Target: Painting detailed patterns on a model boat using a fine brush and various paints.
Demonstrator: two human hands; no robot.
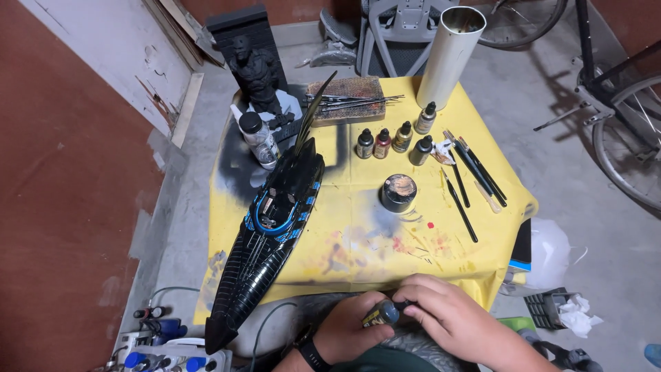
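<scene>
The fingers (430, 311) of the right hand (451, 313) are clamped on the cap of a small paint bottle (381, 315); the left hand (351, 327) grips its dark, yellow-labelled body. It lies sideways at 6 o'clock of the yellow worktop (358, 241), both hands curled.

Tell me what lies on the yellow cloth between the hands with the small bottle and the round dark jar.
In the head view, only bare, paint-stained yellow cloth lies between the small bottle and the round dark jar.

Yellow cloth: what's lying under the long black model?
Under the black model, the yellow cloth shows black overspray and paint stains along its edges. Whatever is directly beneath the hull is covered.
</scene>
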